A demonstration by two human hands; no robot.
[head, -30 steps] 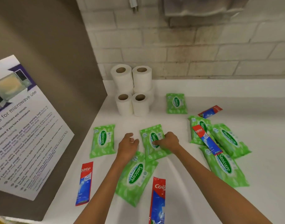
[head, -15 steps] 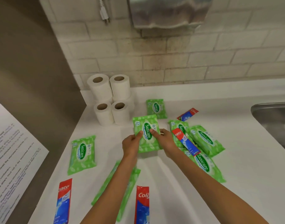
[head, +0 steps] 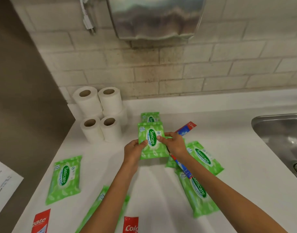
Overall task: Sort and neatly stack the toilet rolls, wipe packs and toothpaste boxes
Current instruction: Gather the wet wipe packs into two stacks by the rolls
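A Sanicare wipe pack (head: 151, 140) was held up over the white counter (head: 237, 174). It was pinched at its left edge by the left hand (head: 133, 151) and at its right edge by the right hand (head: 175, 145), with the thumbs laid on the oval label. It was poised just in front of the far wipe pack (head: 150, 117), which lay flat beside the toilet rolls (head: 100, 113) near the tiled wall (head: 211, 73).

That far pack was judged to be the base of the pile, so a level descent was called for: corners matched, labels turned the same way, both edges released together. Care was wanted here! The packs were made of glossy green film, soft and pillow-shaped with crimped ends, so a crooked landing could be expected to slide off. A flat press on top would be advised.

The rolls, soft white paper cylinders with brown card cores, were stood on end in a tight cluster. A toothpaste box (head: 186, 128), long, flat-sided card in red and blue, lay just behind the right hand. Other wipe packs (head: 65, 179) were scattered loose on the smooth counter.
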